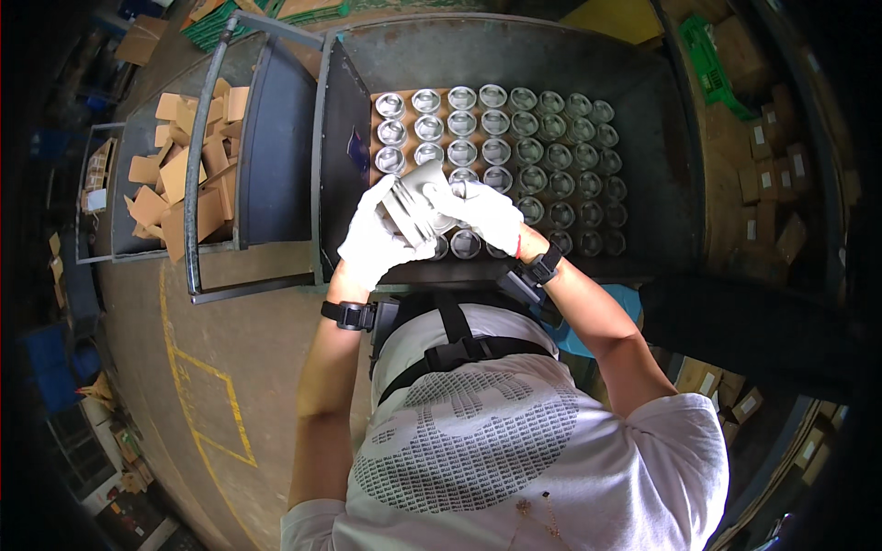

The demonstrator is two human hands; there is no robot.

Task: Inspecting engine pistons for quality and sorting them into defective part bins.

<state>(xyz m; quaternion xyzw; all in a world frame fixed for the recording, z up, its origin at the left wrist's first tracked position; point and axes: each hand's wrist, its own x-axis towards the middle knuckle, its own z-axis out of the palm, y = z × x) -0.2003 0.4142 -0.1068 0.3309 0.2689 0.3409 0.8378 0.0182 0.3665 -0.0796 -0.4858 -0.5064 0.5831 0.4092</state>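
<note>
Both white-gloved hands, left hand point(375, 241) and right hand point(485, 211), clasp one shiny grey metal cylindrical part point(415, 208) between them, tilted, above rows of matching metal parts point(551, 156) in a dark bin point(643, 110).

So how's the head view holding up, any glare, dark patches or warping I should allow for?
Head view: glare off the metal part that both gloved hands, left hand and right hand, hold, and off the nearer rows of metal cups; the cups toward the right sit dimmer. The corners fall to black. Fisheye bends the cart rail. Focus looks sharp at the centre.
</note>
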